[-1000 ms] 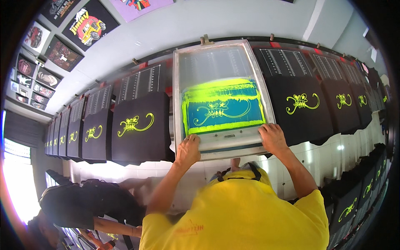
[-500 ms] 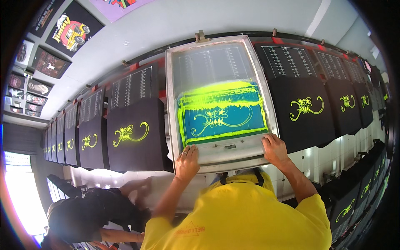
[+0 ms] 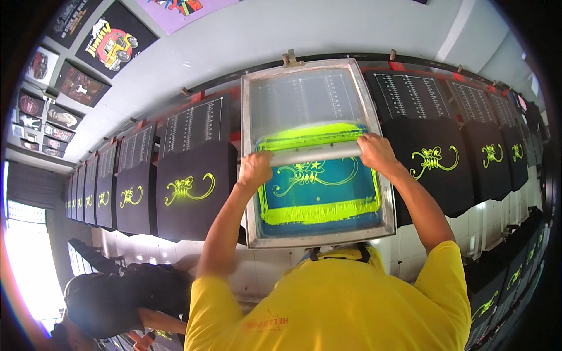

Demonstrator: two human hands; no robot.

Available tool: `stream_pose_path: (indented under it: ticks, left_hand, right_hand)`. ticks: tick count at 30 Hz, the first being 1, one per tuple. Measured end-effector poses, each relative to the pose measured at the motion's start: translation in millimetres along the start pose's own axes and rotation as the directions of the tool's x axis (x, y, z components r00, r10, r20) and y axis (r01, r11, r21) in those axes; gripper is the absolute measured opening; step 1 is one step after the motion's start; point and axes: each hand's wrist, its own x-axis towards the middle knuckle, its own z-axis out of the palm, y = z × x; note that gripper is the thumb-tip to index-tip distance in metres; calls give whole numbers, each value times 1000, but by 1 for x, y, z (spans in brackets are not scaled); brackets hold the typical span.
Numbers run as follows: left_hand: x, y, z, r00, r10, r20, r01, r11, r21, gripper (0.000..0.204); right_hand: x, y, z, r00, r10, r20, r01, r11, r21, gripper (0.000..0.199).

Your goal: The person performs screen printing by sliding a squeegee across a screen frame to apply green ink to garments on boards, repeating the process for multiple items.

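My left hand (image 3: 256,168) and my right hand (image 3: 377,153) are closed round the two ends of a long grey squeegee (image 3: 316,152). It lies crosswise over the middle of a screen-printing frame (image 3: 322,238). Blue-green mesh (image 3: 281,202) inside the frame carries a curling line design, its top partly covered by the squeegee. Bright yellow-green ink (image 3: 322,212) forms a thick band at the near end, with thinner strips along the sides and another band beyond the squeegee. The squeegee's lower edge is hidden from this angle.
Dark shirts on boards with yellow-green prints stand left (image 3: 190,196) and right (image 3: 433,169). Behind the frame runs a dark rail (image 3: 234,76). Another person in dark clothes (image 3: 123,295) bends at lower left. More printed shirts (image 3: 489,298) line the lower right.
Both hands have moved away from me with the squeegee, from the frame's near end to its middle. An ink band now shows at the near end, and the view has shifted slightly.
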Motion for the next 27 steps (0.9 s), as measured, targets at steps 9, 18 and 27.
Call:
stream_pose_path:
  ticks: [9, 18, 27]
  left_hand:
    - [-72, 44, -26, 999, 9, -53, -12, 998, -64, 24]
    - [-162, 78, -8, 999, -10, -42, 9, 1000, -8, 39]
    - [-61, 27, 3, 998, -34, -60, 31, 998, -52, 36]
  right_hand:
    - [-83, -33, -17, 997, 7, -73, -1, 997, 79, 8]
    - [-160, -73, -2, 993, -25, -116, 37, 994, 105, 14]
    - [-59, -28, 8, 996, -46, -78, 49, 998, 29, 11]
